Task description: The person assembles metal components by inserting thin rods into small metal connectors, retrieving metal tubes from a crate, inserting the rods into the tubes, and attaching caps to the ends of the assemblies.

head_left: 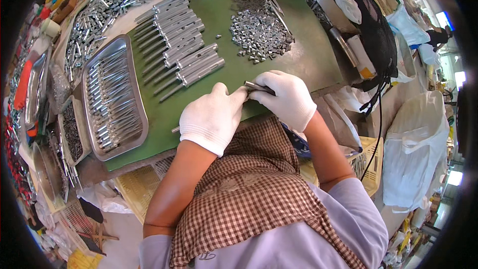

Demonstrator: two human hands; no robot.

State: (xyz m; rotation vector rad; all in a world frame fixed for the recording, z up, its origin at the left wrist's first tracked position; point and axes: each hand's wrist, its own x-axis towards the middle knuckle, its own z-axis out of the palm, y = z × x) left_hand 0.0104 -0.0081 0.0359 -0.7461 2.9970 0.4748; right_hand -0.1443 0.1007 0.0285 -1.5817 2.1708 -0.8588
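White knit gloves cover both my hands, which meet over the near edge of the green work mat [318, 45]. My right hand [285, 97] pinches a short dark metal tube [260, 88] lying across its fingers. Closed beside it is my left hand [211, 115], its fingertips touching the tube's end. A thin metal rod [176, 129] pokes out from behind the left hand's wrist side; the rest of it is hidden by the palm. Just beyond the hands lie rows of silver tube-and-rod pieces [201, 67]. Farther off is a heap of small metal fittings [261, 35].
A steel tray [141, 114] of slender rods stands at the left, next to a small box of thin parts [73, 130]. Loose metal sleeves [94, 25] are piled at the far left. A black mesh bag [371, 30] and a metal cylinder [343, 47] sit at the right.
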